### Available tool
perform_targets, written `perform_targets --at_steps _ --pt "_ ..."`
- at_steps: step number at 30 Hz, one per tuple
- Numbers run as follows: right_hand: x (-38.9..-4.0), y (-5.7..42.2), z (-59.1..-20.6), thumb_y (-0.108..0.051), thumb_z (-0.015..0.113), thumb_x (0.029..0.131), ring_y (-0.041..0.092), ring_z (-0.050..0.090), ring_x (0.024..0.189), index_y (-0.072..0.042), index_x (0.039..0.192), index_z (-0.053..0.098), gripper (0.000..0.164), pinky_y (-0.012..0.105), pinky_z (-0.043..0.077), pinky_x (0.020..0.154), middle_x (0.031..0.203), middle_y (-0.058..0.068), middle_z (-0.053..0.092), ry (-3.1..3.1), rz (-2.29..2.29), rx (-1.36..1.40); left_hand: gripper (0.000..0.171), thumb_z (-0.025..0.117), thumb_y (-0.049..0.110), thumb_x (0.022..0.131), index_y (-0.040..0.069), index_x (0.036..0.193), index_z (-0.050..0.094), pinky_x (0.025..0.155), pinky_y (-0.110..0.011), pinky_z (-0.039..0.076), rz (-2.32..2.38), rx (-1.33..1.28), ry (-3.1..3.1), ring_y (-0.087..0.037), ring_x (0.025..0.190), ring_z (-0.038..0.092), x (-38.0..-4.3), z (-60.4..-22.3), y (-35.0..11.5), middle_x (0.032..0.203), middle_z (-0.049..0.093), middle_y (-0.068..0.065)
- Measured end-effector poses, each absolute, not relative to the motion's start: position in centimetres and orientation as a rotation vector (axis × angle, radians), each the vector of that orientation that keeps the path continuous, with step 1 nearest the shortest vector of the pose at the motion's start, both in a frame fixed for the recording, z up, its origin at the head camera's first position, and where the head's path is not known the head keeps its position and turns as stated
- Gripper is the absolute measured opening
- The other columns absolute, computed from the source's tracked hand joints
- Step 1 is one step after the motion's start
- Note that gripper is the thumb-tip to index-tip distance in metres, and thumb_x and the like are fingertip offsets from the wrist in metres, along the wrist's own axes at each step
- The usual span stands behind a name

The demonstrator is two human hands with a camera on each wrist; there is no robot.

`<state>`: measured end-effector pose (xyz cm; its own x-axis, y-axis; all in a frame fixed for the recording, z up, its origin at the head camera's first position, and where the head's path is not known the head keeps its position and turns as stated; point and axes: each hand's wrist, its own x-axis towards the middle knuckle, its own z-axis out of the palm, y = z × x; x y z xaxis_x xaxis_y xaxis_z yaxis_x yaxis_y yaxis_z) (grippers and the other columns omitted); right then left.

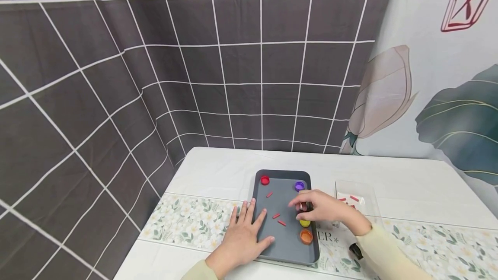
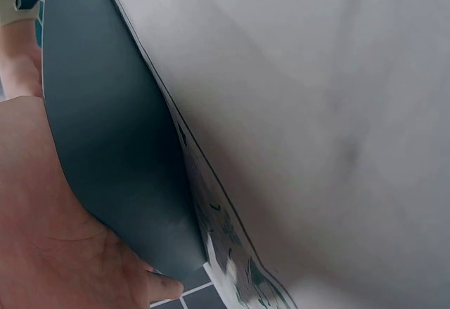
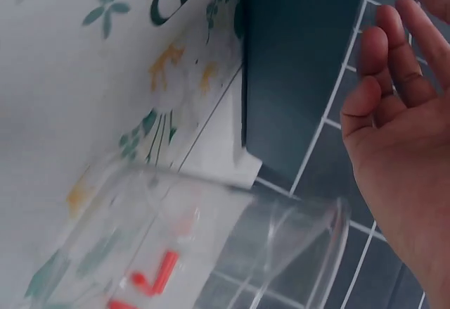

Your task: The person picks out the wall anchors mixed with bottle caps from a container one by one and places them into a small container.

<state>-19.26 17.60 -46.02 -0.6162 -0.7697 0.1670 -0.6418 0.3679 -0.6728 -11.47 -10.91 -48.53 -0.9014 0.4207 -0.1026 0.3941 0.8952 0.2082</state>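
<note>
A dark grey tray (image 1: 288, 245) lies on the table. My left hand (image 1: 245, 237) rests along its left side, with its fingers straight and spread; its palm shows close to the tray's outer wall (image 2: 119, 112) in the left wrist view. My right hand (image 1: 323, 208) hovers over the tray's right side, fingers loosely bent and thumb apart from the index fingertip. Under it a yellow cup (image 1: 305, 223) shows in part, beside something dark mostly hidden by the fingers. An orange cup (image 1: 306, 237) stands nearer, a purple cup (image 1: 299, 186) farther. A red cup (image 1: 265, 180) occupies the far left corner.
Three short red sticks, one of them a stick (image 1: 269, 194) near the red cup, lie on the tray. Right of the tray stands a clear plastic box (image 3: 337, 253) with several red sticks (image 3: 165, 272). A floral runner (image 1: 190, 219) crosses the white table. Gridded dark cloth hangs behind.
</note>
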Motion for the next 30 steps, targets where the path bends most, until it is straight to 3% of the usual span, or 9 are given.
perform_targets --at_steps 14,30 --pt "-19.9 14.1 -46.1 -0.008 0.080 0.085 0.003 0.057 0.083 -0.013 0.116 0.076 0.032 0.021 0.050 0.074 0.096 -0.003 0.067 2.384 -0.761 -1.339 0.079 0.039 0.070 0.098 0.021 0.160 0.035 0.121 -0.063 0.008 0.266 0.635 2.918 -0.039 0.155 0.011 -11.5 -48.8 -11.0 0.169 0.010 -0.016" --pt "-20.7 12.3 -47.1 -0.008 0.083 0.080 -0.001 0.051 0.077 -0.017 0.111 0.078 0.033 0.018 0.046 0.069 0.088 -0.012 0.061 2.418 -0.571 -1.249 0.078 0.041 0.069 0.098 0.021 0.160 0.035 0.121 -0.062 0.008 0.276 0.628 2.911 -0.039 0.155 0.011 -11.5 -48.4 -10.9 0.169 0.010 -0.016"
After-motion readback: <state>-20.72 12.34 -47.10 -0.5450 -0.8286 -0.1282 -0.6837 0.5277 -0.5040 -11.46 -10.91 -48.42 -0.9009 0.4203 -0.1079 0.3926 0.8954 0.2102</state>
